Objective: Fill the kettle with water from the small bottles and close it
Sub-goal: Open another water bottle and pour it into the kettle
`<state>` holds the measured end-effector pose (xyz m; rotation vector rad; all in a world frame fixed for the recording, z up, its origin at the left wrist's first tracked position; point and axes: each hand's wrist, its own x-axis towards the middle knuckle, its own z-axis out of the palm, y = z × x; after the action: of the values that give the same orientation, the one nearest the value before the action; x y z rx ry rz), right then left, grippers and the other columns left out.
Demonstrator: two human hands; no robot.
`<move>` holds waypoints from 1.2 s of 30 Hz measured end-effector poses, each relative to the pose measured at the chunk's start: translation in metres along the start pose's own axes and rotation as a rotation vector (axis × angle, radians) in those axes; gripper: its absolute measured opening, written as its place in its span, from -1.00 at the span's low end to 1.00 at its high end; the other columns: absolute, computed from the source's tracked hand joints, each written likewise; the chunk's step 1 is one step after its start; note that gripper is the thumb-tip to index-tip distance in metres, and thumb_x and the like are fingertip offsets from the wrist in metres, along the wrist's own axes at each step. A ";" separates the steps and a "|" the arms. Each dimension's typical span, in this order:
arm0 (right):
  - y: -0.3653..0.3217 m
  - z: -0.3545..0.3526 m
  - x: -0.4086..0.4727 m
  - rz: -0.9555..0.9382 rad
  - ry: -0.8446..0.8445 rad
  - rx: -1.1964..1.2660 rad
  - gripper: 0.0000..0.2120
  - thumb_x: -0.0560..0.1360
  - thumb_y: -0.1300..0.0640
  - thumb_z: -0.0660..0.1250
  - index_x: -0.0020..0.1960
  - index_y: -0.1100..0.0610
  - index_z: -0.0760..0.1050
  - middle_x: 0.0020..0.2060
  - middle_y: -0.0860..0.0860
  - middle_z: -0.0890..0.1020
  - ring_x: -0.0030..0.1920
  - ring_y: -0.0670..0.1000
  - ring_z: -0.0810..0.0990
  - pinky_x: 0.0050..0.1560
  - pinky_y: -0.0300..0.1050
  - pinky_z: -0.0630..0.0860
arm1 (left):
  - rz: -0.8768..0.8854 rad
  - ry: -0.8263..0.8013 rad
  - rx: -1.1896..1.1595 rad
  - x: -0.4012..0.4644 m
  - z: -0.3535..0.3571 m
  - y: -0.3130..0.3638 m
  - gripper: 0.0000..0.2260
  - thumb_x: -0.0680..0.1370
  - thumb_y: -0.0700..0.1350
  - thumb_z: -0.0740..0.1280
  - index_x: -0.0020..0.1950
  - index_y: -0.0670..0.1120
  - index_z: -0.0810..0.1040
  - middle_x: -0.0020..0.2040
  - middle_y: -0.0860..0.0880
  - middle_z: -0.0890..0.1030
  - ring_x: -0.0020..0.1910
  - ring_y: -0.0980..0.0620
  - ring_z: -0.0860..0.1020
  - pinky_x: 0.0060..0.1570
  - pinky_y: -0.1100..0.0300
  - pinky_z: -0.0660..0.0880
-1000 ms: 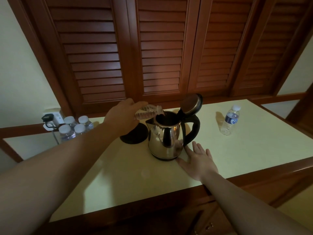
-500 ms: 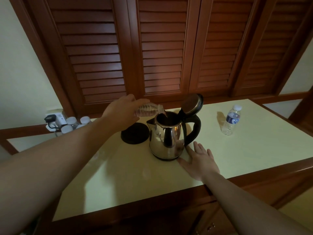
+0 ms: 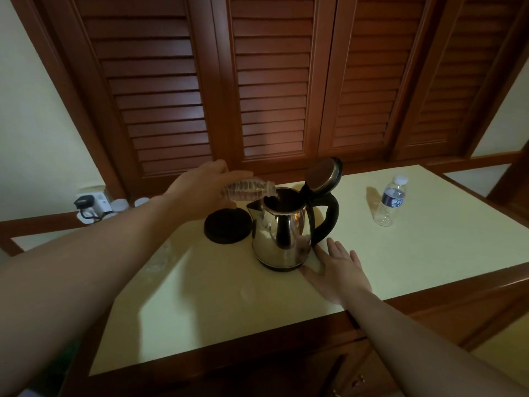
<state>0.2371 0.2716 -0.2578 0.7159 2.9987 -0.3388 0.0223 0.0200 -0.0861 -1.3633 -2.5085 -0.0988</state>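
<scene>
While the left hand (image 3: pixel 200 190) holds a small bottle (image 3: pixel 248 189) tipped at the open kettle (image 3: pixel 282 236) mid-worktop, right hand (image 3: pixel 337 270) flat and spread beside its base, any drift off the narrow mouth risks water spilling down the spout side.

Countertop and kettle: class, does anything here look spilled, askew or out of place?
Little stands out. The kettle stands upright off its black base, lid open, while the left hand tips a bottle into it. Faint marks on the countertop may be reflections or drops; unclear.
</scene>
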 end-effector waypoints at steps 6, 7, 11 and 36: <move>0.000 0.000 -0.001 -0.007 0.002 -0.002 -0.12 0.49 -0.57 -0.17 0.70 -0.18 -0.09 0.70 0.02 -0.03 0.69 0.02 -0.15 0.66 0.14 -0.17 | 0.019 -0.018 0.002 0.000 -0.004 0.001 -0.31 0.55 0.14 0.45 0.59 0.33 0.19 0.21 0.03 0.43 0.23 -0.03 0.46 0.01 0.06 0.50; 0.000 0.000 -0.001 -0.008 0.003 -0.001 -0.11 0.48 -0.57 -0.17 0.70 -0.17 -0.09 0.70 0.02 -0.03 0.69 0.03 -0.15 0.66 0.14 -0.17 | 0.022 -0.020 -0.001 0.001 -0.005 0.002 -0.31 0.54 0.14 0.45 0.59 0.33 0.19 0.20 0.03 0.43 0.23 -0.03 0.46 0.02 0.04 0.51; 0.000 0.000 0.000 -0.004 0.006 -0.005 -0.12 0.49 -0.56 -0.15 0.70 -0.17 -0.09 0.70 0.02 -0.03 0.69 0.03 -0.14 0.66 0.13 -0.18 | 0.041 -0.037 0.015 0.002 -0.005 0.002 -0.29 0.51 0.19 0.47 0.58 0.35 0.18 0.16 0.03 0.43 0.19 -0.05 0.47 0.05 -0.06 0.56; -0.001 -0.001 -0.001 0.015 -0.011 0.020 -0.12 0.50 -0.57 -0.13 0.70 -0.18 -0.08 0.70 -0.01 -0.06 0.68 -0.01 -0.17 0.66 0.11 -0.19 | 0.046 -0.060 0.030 0.013 -0.008 -0.006 -0.31 0.48 0.27 0.45 0.54 0.40 0.20 0.16 0.09 0.44 0.16 0.02 0.48 0.05 0.03 0.54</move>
<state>0.2375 0.2704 -0.2565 0.7356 2.9821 -0.3719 0.0129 0.0255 -0.0746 -1.4315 -2.5142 -0.0106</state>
